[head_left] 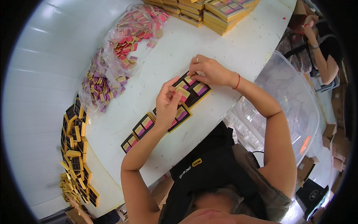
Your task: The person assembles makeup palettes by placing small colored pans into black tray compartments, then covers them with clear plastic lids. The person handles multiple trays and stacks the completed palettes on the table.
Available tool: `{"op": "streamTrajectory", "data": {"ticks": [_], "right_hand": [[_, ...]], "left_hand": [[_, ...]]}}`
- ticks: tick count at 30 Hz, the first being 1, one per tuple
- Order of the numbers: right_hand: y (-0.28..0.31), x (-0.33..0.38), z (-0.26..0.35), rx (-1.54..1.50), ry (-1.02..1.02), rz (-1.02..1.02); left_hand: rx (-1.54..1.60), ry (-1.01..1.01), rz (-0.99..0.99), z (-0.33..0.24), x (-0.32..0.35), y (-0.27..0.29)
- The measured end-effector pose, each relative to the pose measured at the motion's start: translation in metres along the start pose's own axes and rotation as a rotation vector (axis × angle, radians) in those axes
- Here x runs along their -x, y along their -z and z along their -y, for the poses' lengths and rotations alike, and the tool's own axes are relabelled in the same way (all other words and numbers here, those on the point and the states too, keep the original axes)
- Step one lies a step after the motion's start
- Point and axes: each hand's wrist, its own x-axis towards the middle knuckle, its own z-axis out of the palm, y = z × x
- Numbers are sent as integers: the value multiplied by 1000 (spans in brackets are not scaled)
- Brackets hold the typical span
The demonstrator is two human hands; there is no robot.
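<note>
Gold-pink packet (183,95) pinched by left hand (167,100); right hand (211,71) at boxed packet (189,81), grip unclear.

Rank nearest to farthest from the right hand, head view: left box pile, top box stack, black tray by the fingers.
1. Black tray, at the right hand
2. Box stack, top of view
3. Box pile, far left

White lettering (185,172), yellow badge (197,162) — black apron (218,147)
</note>
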Motion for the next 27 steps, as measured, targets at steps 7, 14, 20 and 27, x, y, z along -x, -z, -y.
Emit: {"op": "streamTrajectory", "data": {"ticks": [7, 14, 20, 27], "right_hand": [[5, 4, 18, 381, 85, 162], [27, 87, 21, 181, -141, -267], [88, 279, -20, 433, -789, -965], [118, 584, 36, 1027, -1431, -1417]], "left_hand": [[-255, -130, -23, 21, -2, 3], [-1022, -678, -54, 33, 7, -1], [-1363, -567, 398, 19, 22, -11], [-1122, -519, 383, -4, 37, 0]]}}
